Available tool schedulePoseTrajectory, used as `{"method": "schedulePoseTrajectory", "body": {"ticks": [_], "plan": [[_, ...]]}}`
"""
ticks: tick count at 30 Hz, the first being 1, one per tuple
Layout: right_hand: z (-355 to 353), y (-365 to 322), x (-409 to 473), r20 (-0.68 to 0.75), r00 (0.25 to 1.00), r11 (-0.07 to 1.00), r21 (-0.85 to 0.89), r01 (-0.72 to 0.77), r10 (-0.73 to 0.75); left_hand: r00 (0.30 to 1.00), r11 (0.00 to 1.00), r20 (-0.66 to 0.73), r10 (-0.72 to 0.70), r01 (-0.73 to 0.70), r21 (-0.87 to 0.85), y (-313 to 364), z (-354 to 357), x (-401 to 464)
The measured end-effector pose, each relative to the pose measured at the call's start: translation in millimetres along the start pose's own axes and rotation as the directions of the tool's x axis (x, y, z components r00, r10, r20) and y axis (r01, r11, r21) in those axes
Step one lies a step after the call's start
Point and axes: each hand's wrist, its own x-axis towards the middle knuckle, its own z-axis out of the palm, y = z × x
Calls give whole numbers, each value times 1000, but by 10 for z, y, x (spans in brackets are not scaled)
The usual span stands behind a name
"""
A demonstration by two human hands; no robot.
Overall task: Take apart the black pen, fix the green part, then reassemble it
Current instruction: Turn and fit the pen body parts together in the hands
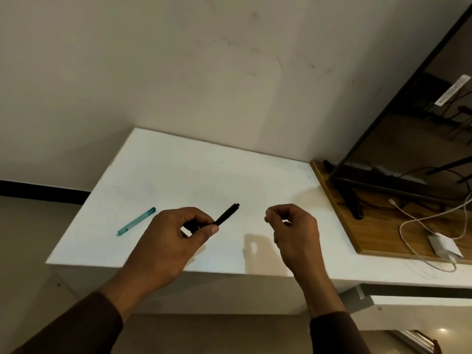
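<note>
While both hands hover above the white bench [178,169], I see the left hand [176,241] pinching the black pen [226,215] | right hand [293,226]: fingers curled closed, contents unclear | green part [136,221] lies on bench, left.

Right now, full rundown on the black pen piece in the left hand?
The black pen piece is a slim, matte, plastic-looking tube, with a narrower stub at its far tip. The left hand pinches its near end between thumb and fingers, holding it above the white table, angled up and to the right. Nothing else touches it.
</note>
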Motion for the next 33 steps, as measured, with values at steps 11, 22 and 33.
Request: {"method": "schedulePoseTrajectory", "body": {"ticks": [11,22,33], "plan": [[64,-393,-193,206,977,936,352,-22,-54,1000,1000,12,22,-22,5,38,-22,-1],[73,-372,-211,214,974,963,269,20,-80,999,999,-5,51,-51,19,106,-48,-10],[39,-359,-195,211,971,972,227,64,-114,998,998,14,55,-55,13,79,-45,10]]}}
